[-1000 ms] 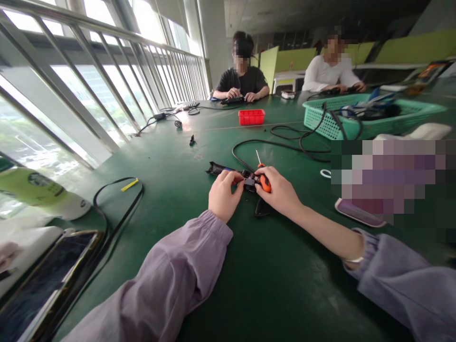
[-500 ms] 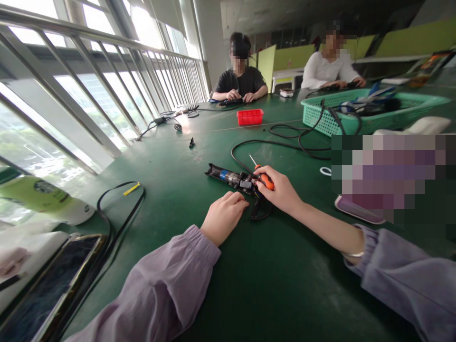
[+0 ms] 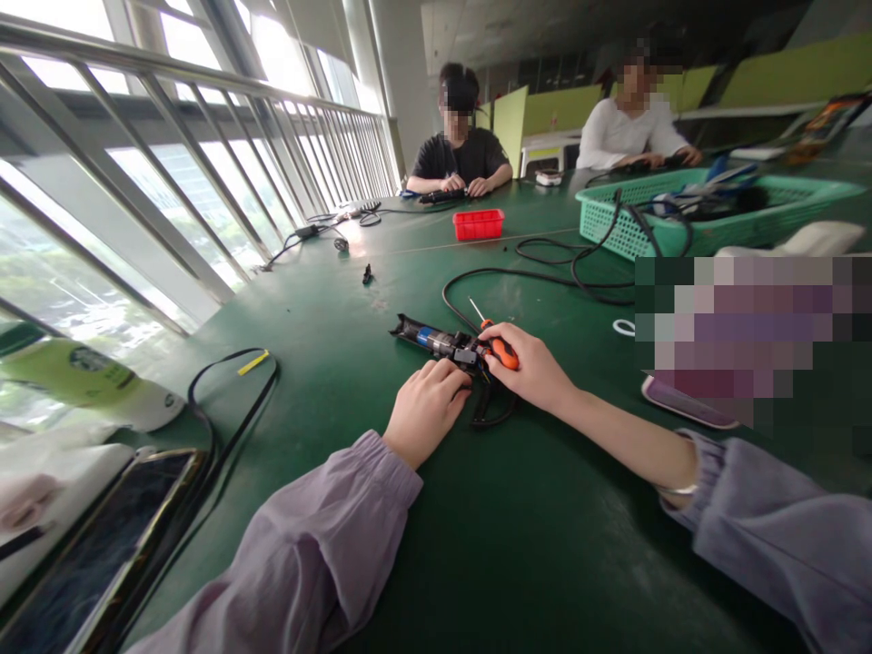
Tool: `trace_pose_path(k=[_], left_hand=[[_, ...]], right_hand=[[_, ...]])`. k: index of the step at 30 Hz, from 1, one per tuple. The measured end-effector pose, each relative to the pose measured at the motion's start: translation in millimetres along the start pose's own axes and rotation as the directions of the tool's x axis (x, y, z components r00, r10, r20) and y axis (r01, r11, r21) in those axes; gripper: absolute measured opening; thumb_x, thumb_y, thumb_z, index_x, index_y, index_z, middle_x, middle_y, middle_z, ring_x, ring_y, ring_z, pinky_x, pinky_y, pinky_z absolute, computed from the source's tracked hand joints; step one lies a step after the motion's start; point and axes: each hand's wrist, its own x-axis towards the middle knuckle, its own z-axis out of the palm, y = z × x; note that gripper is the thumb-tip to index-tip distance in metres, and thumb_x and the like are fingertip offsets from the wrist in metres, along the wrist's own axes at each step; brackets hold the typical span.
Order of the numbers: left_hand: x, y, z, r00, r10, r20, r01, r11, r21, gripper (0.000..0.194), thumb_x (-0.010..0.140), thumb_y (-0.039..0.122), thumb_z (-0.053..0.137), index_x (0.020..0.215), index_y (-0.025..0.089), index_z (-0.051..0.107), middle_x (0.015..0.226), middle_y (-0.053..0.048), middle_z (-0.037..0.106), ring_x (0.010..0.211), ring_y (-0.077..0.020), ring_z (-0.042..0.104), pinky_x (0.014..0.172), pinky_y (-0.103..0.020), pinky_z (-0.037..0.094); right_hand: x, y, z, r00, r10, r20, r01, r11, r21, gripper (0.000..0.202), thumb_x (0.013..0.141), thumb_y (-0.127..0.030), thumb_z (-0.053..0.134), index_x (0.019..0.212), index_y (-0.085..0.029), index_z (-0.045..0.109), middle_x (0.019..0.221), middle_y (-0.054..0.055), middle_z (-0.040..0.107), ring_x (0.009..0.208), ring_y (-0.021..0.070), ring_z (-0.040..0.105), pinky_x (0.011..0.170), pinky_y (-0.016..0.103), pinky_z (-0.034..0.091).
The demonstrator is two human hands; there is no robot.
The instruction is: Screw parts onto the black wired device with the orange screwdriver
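Note:
A black cylindrical device [image 3: 436,341] with a blue band and exposed inner parts lies on the green table. My right hand [image 3: 535,363] is wrapped round an orange and black screwdriver [image 3: 504,352], whose thin shaft points up and away to the left. The fingers of that hand also reach the device's right end. Against the near side of the device rests my left hand [image 3: 428,404], its fingers curled; the fingertips are partly hidden, so what they pinch cannot be made out. A black cable [image 3: 470,272] runs from near the device to the right.
A red tray [image 3: 478,224] stands further back, left of a green basket [image 3: 613,223] holding tools and cables. A small black part [image 3: 367,274] lies beyond the device. At the left are a phone [image 3: 115,536], a strap [image 3: 235,427] and a green-white bottle [image 3: 88,381]. Two people sit across the table.
My left hand has moved slightly up against the device. The screwdriver and my right hand have shifted a little to the left.

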Motion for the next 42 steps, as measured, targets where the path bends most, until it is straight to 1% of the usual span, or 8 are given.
trace_pose_path(k=[6, 13, 16, 22, 27, 32, 36, 42], left_hand=[[1.1, 0.3, -0.3, 0.999, -0.035, 0.022, 0.035, 0.999, 0.005, 0.003, 0.084, 0.018, 0.053, 0.084, 0.019, 0.056, 0.091, -0.003, 0.058, 0.087, -0.018, 0.052, 0.076, -0.031, 0.046], [0.8, 1.1, 0.4, 0.998, -0.054, 0.012, 0.054, 0.998, 0.014, 0.009, 0.08, 0.013, 0.05, 0.086, 0.018, 0.055, 0.089, -0.003, 0.057, 0.086, -0.0186, 0.052, 0.076, -0.031, 0.046], [0.7, 0.2, 0.7, 0.999, -0.039, 0.005, 0.039, 0.999, 0.003, 0.014, 0.082, 0.013, 0.05, 0.09, 0.019, 0.058, 0.092, -0.003, 0.058, 0.087, -0.0182, 0.052, 0.077, -0.03, 0.046], [0.0, 0.5, -2.0, 1.0, -0.001, 0.006, 0.001, 1.0, -0.01, 0.006, 0.083, 0.016, 0.053, 0.084, 0.02, 0.058, 0.09, -0.002, 0.059, 0.083, -0.0171, 0.054, 0.074, -0.03, 0.046], [2.1, 2.5, -0.2, 0.99, 0.012, -0.139, -0.035, 0.986, -0.165, 0.007, 0.083, 0.014, 0.051, 0.083, 0.019, 0.056, 0.083, 0.0, 0.06, 0.077, -0.0134, 0.057, 0.07, -0.025, 0.046], [14.7, 0.8, 7.8, 0.935, 0.012, -0.355, -0.09, 0.975, -0.202, 0.013, 0.085, 0.015, 0.05, 0.094, 0.017, 0.059, 0.082, -0.001, 0.062, 0.078, -0.0136, 0.058, 0.072, -0.025, 0.047], [23.3, -2.8, 12.2, 0.929, 0.079, -0.363, -0.147, 0.975, -0.165, 0.014, 0.087, 0.016, 0.049, 0.091, 0.017, 0.062, 0.088, -0.003, 0.064, 0.083, -0.0149, 0.058, 0.077, -0.027, 0.048], [22.8, -6.3, 14.9, 0.927, 0.107, -0.358, -0.15, 0.984, -0.094, 0.014, 0.086, 0.016, 0.05, 0.091, 0.018, 0.063, 0.089, -0.003, 0.065, 0.083, -0.0154, 0.056, 0.077, -0.028, 0.048]], right_hand=[[-0.2, -0.6, 0.3, 1.0, 0.0, 0.009, 0.0, 1.0, -0.004, 0.023, 0.077, -0.023, 0.05, 0.1, -0.022, 0.054, 0.101, 0.004, 0.062, 0.087, 0.019, 0.061, 0.078, 0.032, 0.047], [-0.1, -1.5, -0.1, 1.0, 0.006, 0.02, -0.006, 1.0, -0.008, 0.024, 0.076, -0.023, 0.051, 0.1, -0.022, 0.053, 0.103, 0.004, 0.062, 0.087, 0.0195, 0.06, 0.078, 0.033, 0.047], [0.0, -1.5, -0.1, 1.0, 0.009, 0.026, -0.008, 1.0, -0.011, 0.025, 0.076, -0.023, 0.051, 0.1, -0.022, 0.054, 0.104, 0.004, 0.061, 0.088, 0.0198, 0.06, 0.078, 0.033, 0.047], [-0.2, -2.2, 0.2, 0.999, 0.009, 0.035, -0.009, 1.0, -0.012, 0.025, 0.076, -0.022, 0.051, 0.1, -0.022, 0.054, 0.103, 0.004, 0.061, 0.09, 0.0201, 0.06, 0.08, 0.033, 0.047], [-0.1, -0.5, 1.0, 0.999, 0.003, 0.036, -0.003, 1.0, 0.001, 0.025, 0.075, -0.022, 0.052, 0.1, -0.022, 0.054, 0.101, 0.004, 0.061, 0.09, 0.0206, 0.06, 0.081, 0.033, 0.046], [-0.4, 0.8, 0.9, 0.999, -0.002, 0.037, 0.001, 1.0, 0.012, 0.024, 0.076, -0.023, 0.052, 0.1, -0.023, 0.054, 0.102, 0.004, 0.061, 0.091, 0.0206, 0.06, 0.08, 0.034, 0.047], [-0.6, 0.6, 0.1, 0.999, -0.002, 0.04, 0.002, 1.0, 0.015, 0.024, 0.077, -0.023, 0.052, 0.101, -0.022, 0.053, 0.103, 0.005, 0.061, 0.091, 0.0206, 0.06, 0.081, 0.034, 0.047], [-0.2, 2.6, 0.5, 0.999, -0.006, 0.042, 0.005, 1.0, 0.02, 0.025, 0.077, -0.023, 0.052, 0.102, -0.022, 0.053, 0.104, 0.005, 0.061, 0.092, 0.0211, 0.059, 0.084, 0.035, 0.046]])
